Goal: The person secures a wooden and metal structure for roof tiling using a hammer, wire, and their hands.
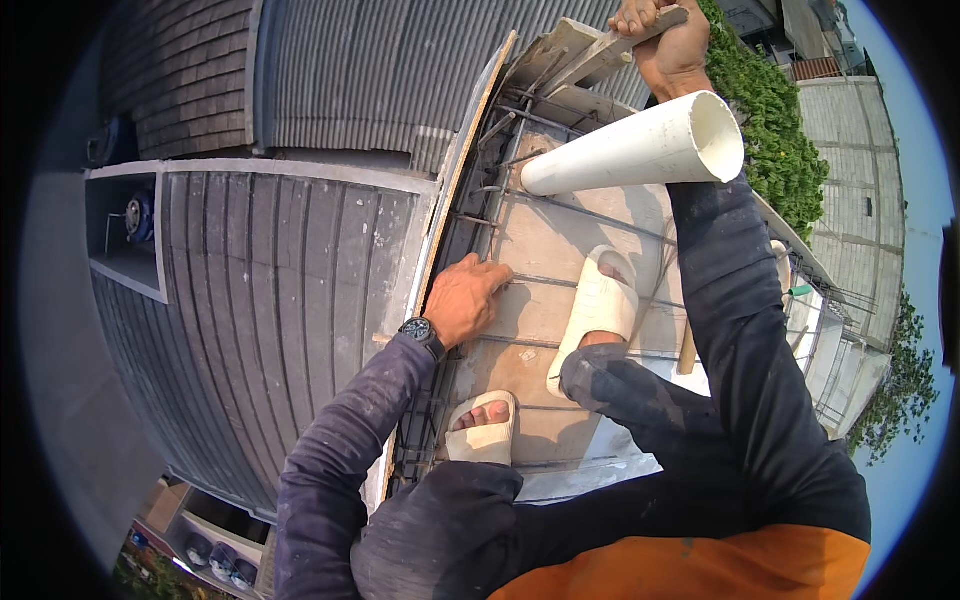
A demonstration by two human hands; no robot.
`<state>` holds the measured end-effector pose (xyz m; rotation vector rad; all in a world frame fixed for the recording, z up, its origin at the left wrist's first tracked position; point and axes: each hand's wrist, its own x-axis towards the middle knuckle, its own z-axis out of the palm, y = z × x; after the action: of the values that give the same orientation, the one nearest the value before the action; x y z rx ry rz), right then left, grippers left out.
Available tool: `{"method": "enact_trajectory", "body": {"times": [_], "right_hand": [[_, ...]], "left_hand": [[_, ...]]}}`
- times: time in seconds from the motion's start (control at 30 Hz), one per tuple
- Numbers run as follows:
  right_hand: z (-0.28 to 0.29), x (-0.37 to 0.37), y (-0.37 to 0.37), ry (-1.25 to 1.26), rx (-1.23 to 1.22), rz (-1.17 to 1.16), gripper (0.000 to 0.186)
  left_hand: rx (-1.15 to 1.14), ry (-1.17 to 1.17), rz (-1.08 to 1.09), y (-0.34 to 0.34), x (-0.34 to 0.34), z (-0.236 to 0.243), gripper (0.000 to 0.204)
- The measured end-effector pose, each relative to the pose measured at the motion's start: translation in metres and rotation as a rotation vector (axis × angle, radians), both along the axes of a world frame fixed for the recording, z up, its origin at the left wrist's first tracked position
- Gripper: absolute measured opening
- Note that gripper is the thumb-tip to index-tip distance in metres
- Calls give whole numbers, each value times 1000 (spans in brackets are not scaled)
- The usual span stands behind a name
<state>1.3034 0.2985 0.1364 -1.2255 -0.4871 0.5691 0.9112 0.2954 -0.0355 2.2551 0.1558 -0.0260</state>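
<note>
My left hand, with a watch on its wrist, is at the left edge of a narrow formwork slab, its bent fingers closed on a thin steel bar. My right hand reaches to the top of the view and grips a pale wooden board among other boards. A long white plastic pipe lies across the view just below that hand, over my right arm, its open end facing right. My two feet in cream sandals are on the slab among the bars.
Corrugated metal roofs and a dark tiled roof lie beyond the left edge, which has a long board and bars along it. Green trees and a grey block wall stand beyond the right edge.
</note>
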Motion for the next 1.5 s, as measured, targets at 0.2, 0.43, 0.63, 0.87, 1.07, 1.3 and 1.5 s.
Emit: {"method": "enact_trajectory", "body": {"times": [0.2, 0.43, 0.63, 0.87, 1.07, 1.3, 1.5], "right_hand": [[-2, 10, 3, 98, 51, 1, 41], [-3, 11, 5, 110, 145, 10, 37], [5, -8, 4, 51, 7, -27, 36], [-3, -1, 5, 79, 153, -44, 38], [-11, 5, -5, 59, 213, 11, 42], [-1, 19, -8, 7, 181, 72, 39], [6, -13, -42, -280, -182, -282, 49]], "left_hand": [[142, -28, -155, 0, -5, 4, 30], [171, -23, -201, -2, 2, 2, 28], [25, 2, -92, 11, 7, 9, 23], [-347, 243, 181, 4, 25, 15, 19], [-389, 290, 349, -4, 44, 15, 16], [-427, 314, 443, -5, 48, 19, 15], [-409, 269, 504, -14, 40, 10, 14]]}}
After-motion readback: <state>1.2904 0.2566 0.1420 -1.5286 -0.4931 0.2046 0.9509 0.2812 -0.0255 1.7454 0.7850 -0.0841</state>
